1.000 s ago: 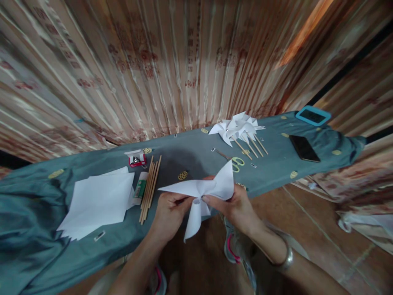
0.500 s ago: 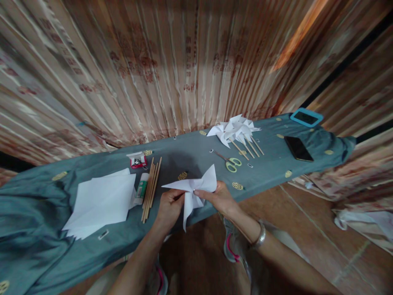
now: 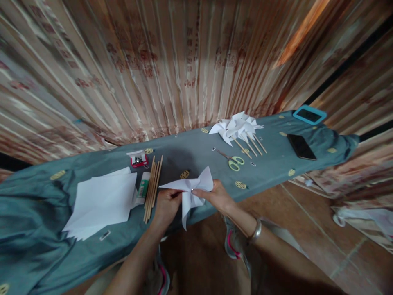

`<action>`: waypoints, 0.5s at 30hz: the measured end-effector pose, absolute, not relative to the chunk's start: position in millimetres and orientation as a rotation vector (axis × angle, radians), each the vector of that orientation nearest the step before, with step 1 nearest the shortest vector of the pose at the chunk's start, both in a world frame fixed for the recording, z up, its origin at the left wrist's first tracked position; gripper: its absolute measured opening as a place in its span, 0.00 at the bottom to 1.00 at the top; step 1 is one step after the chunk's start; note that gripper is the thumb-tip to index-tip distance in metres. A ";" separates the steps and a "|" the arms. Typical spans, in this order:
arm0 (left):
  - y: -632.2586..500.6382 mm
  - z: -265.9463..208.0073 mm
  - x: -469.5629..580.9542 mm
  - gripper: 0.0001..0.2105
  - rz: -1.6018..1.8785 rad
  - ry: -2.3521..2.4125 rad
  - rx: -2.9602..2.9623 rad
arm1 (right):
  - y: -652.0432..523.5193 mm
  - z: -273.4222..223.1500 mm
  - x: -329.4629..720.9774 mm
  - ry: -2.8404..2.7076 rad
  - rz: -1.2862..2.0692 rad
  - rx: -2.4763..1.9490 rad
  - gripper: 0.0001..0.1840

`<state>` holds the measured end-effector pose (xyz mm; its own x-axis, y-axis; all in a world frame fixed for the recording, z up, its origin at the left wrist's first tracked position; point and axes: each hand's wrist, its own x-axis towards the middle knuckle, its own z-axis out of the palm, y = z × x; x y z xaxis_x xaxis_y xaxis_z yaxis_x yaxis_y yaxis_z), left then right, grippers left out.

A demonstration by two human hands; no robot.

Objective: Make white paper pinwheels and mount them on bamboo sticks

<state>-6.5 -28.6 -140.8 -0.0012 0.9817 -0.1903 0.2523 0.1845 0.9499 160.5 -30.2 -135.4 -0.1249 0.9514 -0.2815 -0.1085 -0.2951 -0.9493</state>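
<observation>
A white paper pinwheel (image 3: 188, 200) is held between my two hands above the table's near edge. My left hand (image 3: 167, 205) pinches it from the left, under the long pointed blade. My right hand (image 3: 217, 196) grips the right side, its thumb pressed near a small pin at the centre. The fingers behind the paper are hidden. Just left of my left hand lie several wooden sticks (image 3: 152, 188), with a green and white glue stick (image 3: 143, 187) beside them.
White paper sheets (image 3: 101, 203) are stacked at the left. Behind them sits a red box of pins (image 3: 138, 159). Scissors (image 3: 235, 162) and several finished pinwheels on sticks (image 3: 238, 128) lie toward the back right. A black phone (image 3: 301, 146) and a blue-framed device (image 3: 309, 115) rest at the far right.
Both hands and the pinwheel have shifted slightly left. The grip looks the same, and the view has turned a little.
</observation>
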 end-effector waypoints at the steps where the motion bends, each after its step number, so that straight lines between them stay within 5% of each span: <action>1: -27.8 -140.9 -7.5 0.10 0.910 1.466 1.256 | -29.3 -135.7 159.7 -1.038 1.568 -1.267 0.19; 15: -35.6 -124.3 -10.6 0.12 0.873 1.309 1.338 | -22.1 -136.5 160.4 -1.037 1.615 -1.196 0.18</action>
